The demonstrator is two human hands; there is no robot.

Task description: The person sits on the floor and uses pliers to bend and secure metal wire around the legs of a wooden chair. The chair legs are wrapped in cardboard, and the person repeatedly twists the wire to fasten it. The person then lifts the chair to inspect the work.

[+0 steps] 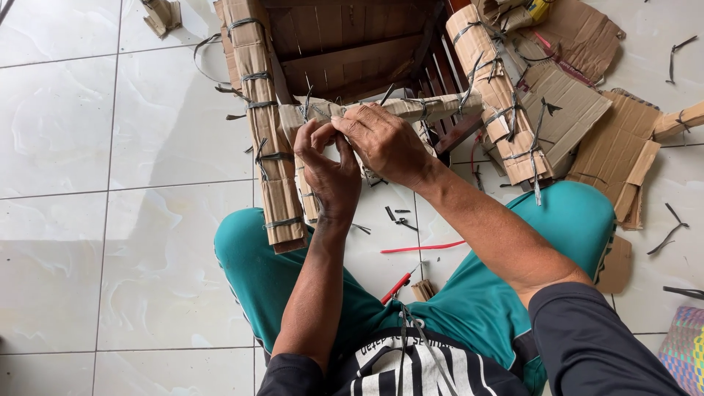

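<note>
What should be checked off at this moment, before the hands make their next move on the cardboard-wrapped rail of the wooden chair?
1. Both hands on the work: ok. Left hand and right hand meet at the horizontal wrapped rail.
2. Grip on a strap: cannot tell. The fingers pinch together at the rail, but what they hold is hidden.
3. Cardboard on the two wrapped legs: ok, bound with dark straps.
4. Cutter within reach: ok. A red-handled tool lies on the floor between the knees.
5. Floor around the work: not ok. Strap offcuts and cardboard scraps are scattered about.
</note>
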